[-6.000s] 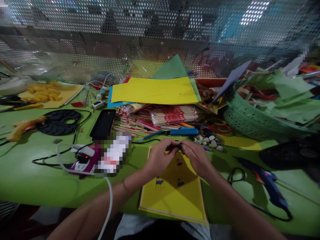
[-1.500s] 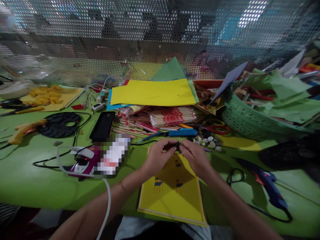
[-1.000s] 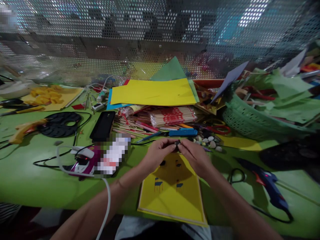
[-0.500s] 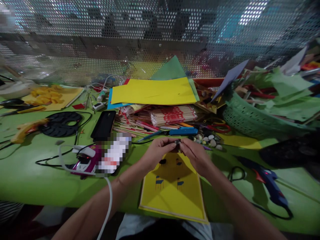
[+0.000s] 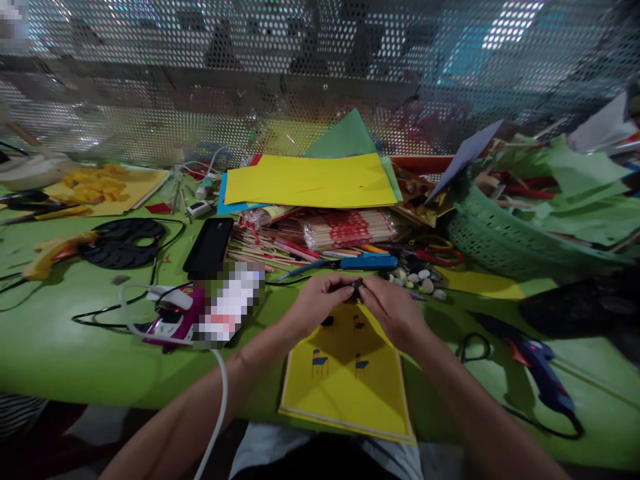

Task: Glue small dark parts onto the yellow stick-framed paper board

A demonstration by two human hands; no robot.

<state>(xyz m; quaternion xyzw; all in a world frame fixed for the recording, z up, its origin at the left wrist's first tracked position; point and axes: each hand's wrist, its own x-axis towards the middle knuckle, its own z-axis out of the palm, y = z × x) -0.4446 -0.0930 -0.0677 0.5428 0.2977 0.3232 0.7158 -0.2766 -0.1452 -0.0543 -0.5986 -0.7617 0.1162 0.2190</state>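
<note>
pinch the small dark piece (image 5: 357, 285) lightly, caught between the nearly closed fingertips of left hand (image 5: 320, 301) and right hand (image 5: 393, 310), too covered to make out. best steadied over the yellow board (image 5: 345, 401) beneath the fingers, clear of the pebbles (image 5: 427, 285) beyond the right fingertips.

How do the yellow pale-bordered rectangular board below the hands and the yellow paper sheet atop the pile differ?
The board carries small dark-blue and orange figures; the paper sheet shows none. The board has a pale border; the sheet doesn't. The board lies by the green table edge; the sheet farther back, atop the cluttered pile. Both are yellow.
</note>
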